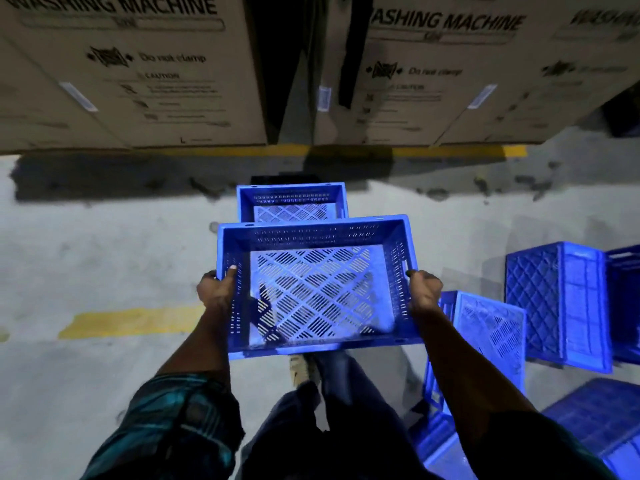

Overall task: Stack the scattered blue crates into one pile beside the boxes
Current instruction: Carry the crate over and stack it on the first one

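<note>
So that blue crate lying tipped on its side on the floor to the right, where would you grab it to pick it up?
Probably by the rims of its two short end walls, one of the hands on each, coming from above. The tipped crate shows its perforated base, so its open mouth faces away. The carried crate is held just so: left hand and right hand grip opposite ends.

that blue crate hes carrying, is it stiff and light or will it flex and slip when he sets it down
The carried crate probably stays stiff: its rim looks straight with the left hand and right hand holding only the side walls. Likely light, since it is empty with a perforated base and walls. Slipping seems unlikely given that grip at the slotted walls.
</note>
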